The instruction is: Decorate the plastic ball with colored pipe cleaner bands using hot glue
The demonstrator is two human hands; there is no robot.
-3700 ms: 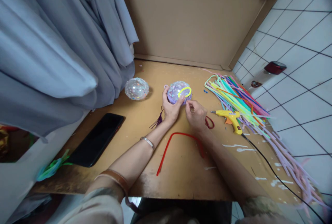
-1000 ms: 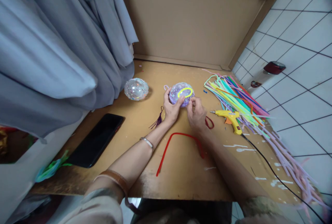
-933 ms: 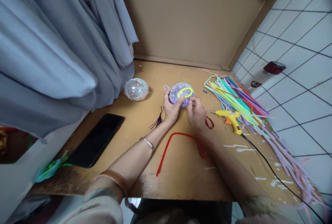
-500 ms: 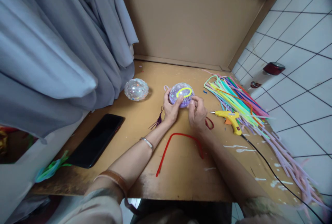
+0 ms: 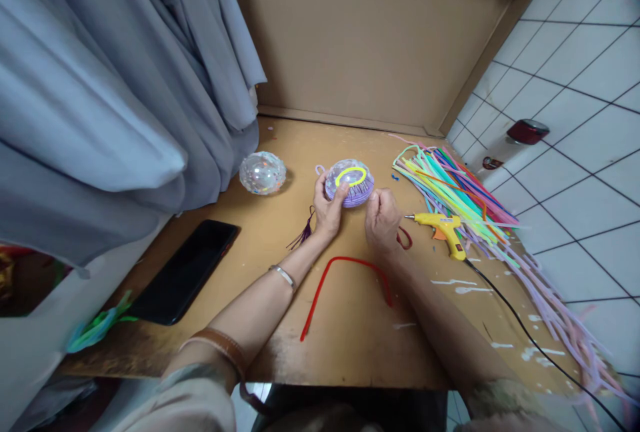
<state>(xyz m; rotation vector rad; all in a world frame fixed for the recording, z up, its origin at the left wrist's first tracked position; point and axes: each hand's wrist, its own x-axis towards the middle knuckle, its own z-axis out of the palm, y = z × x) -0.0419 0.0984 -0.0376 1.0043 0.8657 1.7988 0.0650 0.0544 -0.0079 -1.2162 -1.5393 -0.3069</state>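
A round purple ornament [image 5: 361,196] with a clear top and a yellow oval ring [image 5: 351,176] is held up over the table. My left hand [image 5: 328,209] grips it from the left, thumb on its front. My right hand [image 5: 383,219] is closed at the ornament's right edge; what its fingers pinch, if anything, is too small to make out. A dark tassel [image 5: 306,231] hangs by my left wrist. Beside my right hand lies a dark red loop [image 5: 405,239]. A bent red pipe cleaner [image 5: 345,259] rests between my forearms.
A clear speckled bowl [image 5: 263,173] sits at the back left, a black phone [image 5: 185,272] at the left. On the right are a yellow glue gun [image 5: 443,222] with its cord and a pile of coloured pipe cleaners [image 5: 455,185]. Grey cloth [image 5: 150,85] hangs at the left.
The ornament has tilted slightly in my left hand, and the yellow ring has shifted a little left. The fingers of my right hand have curled in more tightly.
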